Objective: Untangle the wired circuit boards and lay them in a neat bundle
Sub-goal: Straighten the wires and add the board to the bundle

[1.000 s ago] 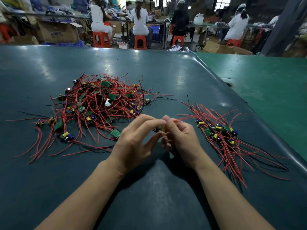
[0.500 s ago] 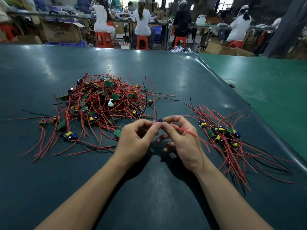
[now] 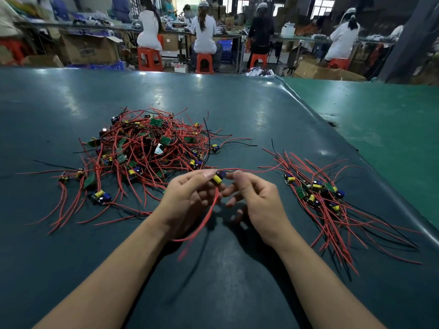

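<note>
**One board between my fingertips, pile to the left, bundle to the right**

My two forearms reach in from the near edge of the dark green table [image 3: 237, 281]. My left hand [image 3: 187, 203] is curled, thumb and forefinger pinching a small circuit board [image 3: 218, 178] with a yellow capacitor, held just above the table between both hands. From that board a red wire [image 3: 209, 214] loops down across my left palm and trails toward me; another red lead runs off to the right. My right hand [image 3: 259, 200] sits just beside the board, thumb and forefinger drawn together near its right end, the other fingers loosely bent; I cannot tell whether they grip a lead or only touch it.

To my right lies the sorted bundle [image 3: 318, 193], boards grouped together, their red and black wires fanned roughly one way toward the near right edge. Farther off on my left is the tangled pile [image 3: 147, 148] of boards and red wires, strands straggling outward.

Beyond the table, several people sit on orange stools [image 3: 149, 58] at long benches, backs to me, with cardboard boxes [image 3: 90, 51] around them.
</note>
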Available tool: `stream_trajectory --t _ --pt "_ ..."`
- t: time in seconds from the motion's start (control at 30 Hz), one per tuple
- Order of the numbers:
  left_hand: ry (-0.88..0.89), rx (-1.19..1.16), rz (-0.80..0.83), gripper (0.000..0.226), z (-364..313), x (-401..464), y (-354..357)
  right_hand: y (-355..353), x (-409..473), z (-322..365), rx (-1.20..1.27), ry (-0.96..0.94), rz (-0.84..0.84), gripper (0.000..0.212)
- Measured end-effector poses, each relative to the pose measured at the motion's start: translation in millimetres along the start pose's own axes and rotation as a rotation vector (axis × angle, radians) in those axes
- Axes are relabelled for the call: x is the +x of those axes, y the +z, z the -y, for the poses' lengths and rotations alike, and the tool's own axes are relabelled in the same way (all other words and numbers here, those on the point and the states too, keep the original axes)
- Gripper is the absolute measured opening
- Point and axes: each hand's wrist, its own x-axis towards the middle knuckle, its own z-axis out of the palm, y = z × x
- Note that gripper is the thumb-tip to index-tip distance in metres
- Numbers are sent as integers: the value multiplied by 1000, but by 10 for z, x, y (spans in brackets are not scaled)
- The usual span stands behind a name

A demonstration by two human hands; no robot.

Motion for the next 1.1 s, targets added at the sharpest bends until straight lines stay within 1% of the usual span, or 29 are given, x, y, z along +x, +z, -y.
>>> stream_trajectory --t 0.03,0.1,0.2,0.3,0.37,0.47,0.57,0.67,0.73,0.8,0.87,1.0,1.1 --pt "-47 -13 60 28 8 -21 15 -18 10 7 39 10 -16 29" --pt "-107 8 126 18 39 -45 44 -42 19 34 114 -8 -48 27" --pt "-134 31 121 15 48 -40 78 -54 20 15 139 0 -75 26" --pt "-138 52 143 14 49 -41 71 -68 36 8 147 62 -68 26" --pt "-128 71 153 10 57 -44 61 -82 38 21 241 103 -17 24" --pt "-156 39 121 15 32 -41 58 -104 35 27 348 107 114 22" --pt "-139 79 158 13 -5 -58 91 -119 31 33 292 100 149 23" --pt "-112 188 213 20 -21 -85 118 -128 37 27 216 99 133 25" --pt "-95 211 230 19 -31 -95 126 -122 39 22 187 92 87 25" --pt "-90 194 234 17 -27 -92 122 -115 48 6 173 71 -1 19" --pt "-89 176 226 14 -2 -76 111 -114 63 -19 166 28 -98 19" --pt "-87 175 231 30 62 -33 69 -143 119 -41 157 -29 -290 17" --pt "-80 180 235 27 84 -26 54 -163 160 -55 163 -55 -428 20"
